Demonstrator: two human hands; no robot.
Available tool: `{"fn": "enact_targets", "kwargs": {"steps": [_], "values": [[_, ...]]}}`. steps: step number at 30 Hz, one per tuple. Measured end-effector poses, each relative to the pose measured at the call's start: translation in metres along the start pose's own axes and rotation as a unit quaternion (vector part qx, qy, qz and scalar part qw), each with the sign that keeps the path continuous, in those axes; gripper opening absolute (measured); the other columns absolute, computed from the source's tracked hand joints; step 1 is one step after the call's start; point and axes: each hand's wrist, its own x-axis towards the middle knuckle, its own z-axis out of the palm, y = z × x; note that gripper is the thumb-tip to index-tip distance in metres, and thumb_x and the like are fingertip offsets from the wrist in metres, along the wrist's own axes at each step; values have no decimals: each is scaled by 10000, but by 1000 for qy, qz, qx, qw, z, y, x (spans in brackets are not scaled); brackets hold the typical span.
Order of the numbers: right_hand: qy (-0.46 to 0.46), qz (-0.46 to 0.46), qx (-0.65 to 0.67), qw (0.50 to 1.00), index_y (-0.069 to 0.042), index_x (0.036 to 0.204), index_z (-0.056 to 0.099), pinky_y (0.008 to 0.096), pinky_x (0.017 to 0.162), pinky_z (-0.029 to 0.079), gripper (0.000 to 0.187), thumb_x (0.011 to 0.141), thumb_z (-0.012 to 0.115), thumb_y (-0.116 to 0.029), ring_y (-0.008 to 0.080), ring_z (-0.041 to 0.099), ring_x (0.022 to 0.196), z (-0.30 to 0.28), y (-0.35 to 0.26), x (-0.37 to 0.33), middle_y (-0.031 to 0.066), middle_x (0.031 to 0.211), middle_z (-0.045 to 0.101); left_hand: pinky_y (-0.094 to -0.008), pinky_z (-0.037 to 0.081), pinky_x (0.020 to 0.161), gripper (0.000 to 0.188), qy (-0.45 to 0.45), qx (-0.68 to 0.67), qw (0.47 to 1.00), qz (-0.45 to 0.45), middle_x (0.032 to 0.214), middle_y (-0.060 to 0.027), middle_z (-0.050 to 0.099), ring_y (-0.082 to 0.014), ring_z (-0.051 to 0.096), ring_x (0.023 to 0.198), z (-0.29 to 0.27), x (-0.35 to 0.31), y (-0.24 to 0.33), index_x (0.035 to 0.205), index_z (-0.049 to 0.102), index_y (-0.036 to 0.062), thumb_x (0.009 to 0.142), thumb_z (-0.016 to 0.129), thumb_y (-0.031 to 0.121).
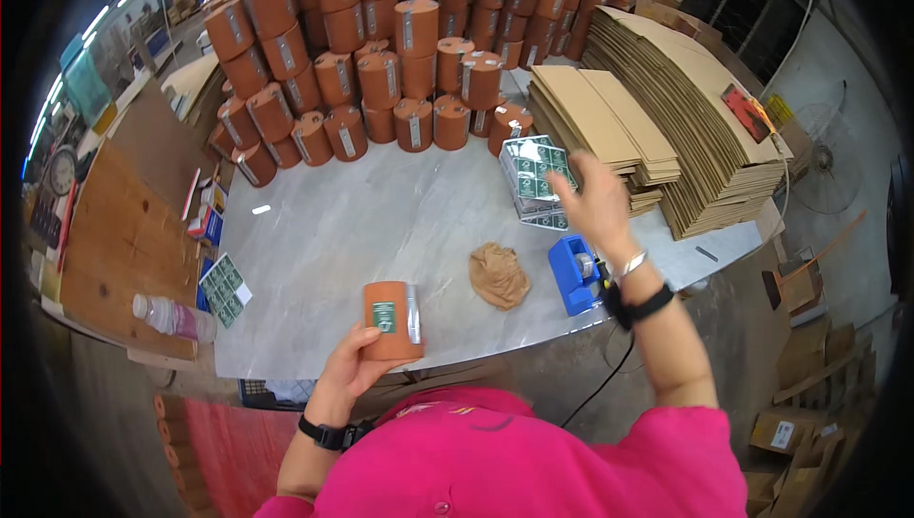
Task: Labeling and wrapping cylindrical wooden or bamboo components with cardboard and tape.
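A bright pink garment (pixel 533 466) fills the bottom of the view, nearest the camera, with both forearms rising out of it. The left hand (pixel 350 370) curls around the lower part of an orange cylindrical container (pixel 391 320), holding it upright over the near edge of the grey marble counter (pixel 381 218); a small green label and a silvery strip show on the container's side. The right hand (pixel 595 199) is raised and open with fingers spread, holding nothing, hovering beside a stack of green label sheets (pixel 536 178). Just below that wrist sits a blue tape dispenser (pixel 573 273), and left of it a crumpled tan cloth (pixel 498 275). Further out, a large pile of matching orange containers (pixel 381 42) covers the far counter, with stacks of flat cardboard (pixel 657 89) to their right. More green labels (pixel 225 288) and a plastic bottle (pixel 173 316) lie at the left.
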Motion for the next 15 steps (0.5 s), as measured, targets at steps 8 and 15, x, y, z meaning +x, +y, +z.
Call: {"fn": "enact_targets", "kwargs": {"steps": [8, 15], "values": [[-139, 207, -201, 947, 24, 1201, 611, 451, 939, 510, 822, 745, 705, -653, 378, 641, 1108, -7, 91, 92, 253, 1189, 657, -564, 475, 1030, 736, 77, -11, 996, 53, 1333, -283, 525, -441, 560, 1214, -22, -26, -1, 1438, 362, -56, 856, 638, 300], [-70, 226, -129, 963, 36, 1199, 601, 457, 969, 490, 858, 714, 737, -657, 399, 604, 1157, -5, 116, 88, 257, 1209, 638, -552, 463, 1041, 702, 127, 0, 987, 99, 1311, -243, 544, -415, 569, 1201, -28, -38, -5, 1442, 373, -16, 860, 641, 272]]}}
